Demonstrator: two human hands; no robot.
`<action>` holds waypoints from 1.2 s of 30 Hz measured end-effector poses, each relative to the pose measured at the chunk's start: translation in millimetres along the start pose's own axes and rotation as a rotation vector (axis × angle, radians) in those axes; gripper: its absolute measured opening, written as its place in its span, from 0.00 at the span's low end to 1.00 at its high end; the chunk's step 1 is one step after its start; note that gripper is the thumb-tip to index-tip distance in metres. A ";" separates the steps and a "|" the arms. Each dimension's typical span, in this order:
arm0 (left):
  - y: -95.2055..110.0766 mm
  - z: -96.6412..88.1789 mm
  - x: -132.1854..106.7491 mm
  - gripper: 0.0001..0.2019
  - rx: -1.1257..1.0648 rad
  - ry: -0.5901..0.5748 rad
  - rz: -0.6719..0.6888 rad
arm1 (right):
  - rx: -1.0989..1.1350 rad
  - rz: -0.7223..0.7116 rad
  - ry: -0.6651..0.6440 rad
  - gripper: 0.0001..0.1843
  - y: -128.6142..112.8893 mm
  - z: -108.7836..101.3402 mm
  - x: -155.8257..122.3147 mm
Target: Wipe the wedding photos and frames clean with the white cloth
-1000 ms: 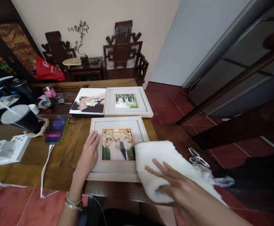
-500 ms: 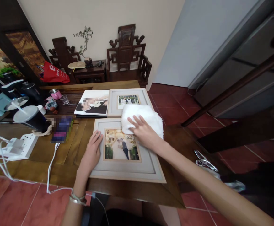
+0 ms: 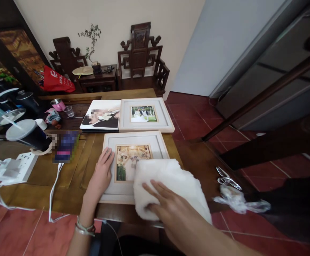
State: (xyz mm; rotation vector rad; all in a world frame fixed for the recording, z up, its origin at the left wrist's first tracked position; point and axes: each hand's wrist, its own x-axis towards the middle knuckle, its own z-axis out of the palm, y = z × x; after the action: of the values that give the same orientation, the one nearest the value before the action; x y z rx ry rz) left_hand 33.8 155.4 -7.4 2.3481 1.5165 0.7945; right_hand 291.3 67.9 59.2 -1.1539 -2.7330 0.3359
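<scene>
Wooden table [image 3: 77, 190]; picture frame [image 3: 128, 163] lying flat near its front edge. Left hand [image 3: 103, 174] rests on the frame's left border, fingers close together, laid out flat. Right hand [image 3: 169, 202] on a white cloth [image 3: 168, 172], fingers slightly apart; cannot tell whether the thumb pinches the fold. Cloth covers the frame's near right corner and part of its photo. Second frame [image 3: 146, 113] just behind. Scissors [image 3: 228, 179] off right.

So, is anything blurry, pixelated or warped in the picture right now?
Head view: the phone and part of the photo cover are pixelated; head view: the right hand on the white cloth looks slightly soft, possibly from motion; head view: edges look stretched, wide-angle style, with deep shadow at lower right.
</scene>
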 end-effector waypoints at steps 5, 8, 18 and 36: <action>-1.8 -0.2 0.2 0.31 0.013 -0.010 0.010 | -0.141 0.074 0.034 0.25 44.1 13.3 58.4; -3.5 1.3 0.2 0.31 -0.005 0.001 0.013 | -0.256 0.094 0.086 0.23 68.2 9.3 89.4; -0.5 1.8 -0.1 0.31 -0.005 0.009 -0.010 | -0.017 0.061 -0.224 0.28 26.1 -7.2 43.2; -1.2 -0.5 -1.0 0.30 -0.045 -0.001 -0.006 | -0.224 0.069 0.122 0.27 75.0 11.1 113.2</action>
State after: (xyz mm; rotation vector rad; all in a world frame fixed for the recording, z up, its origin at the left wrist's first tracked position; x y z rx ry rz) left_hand 32.3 154.9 -7.9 2.3106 1.4884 0.8167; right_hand 262.0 198.8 35.0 -1.2780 -2.6805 -0.0345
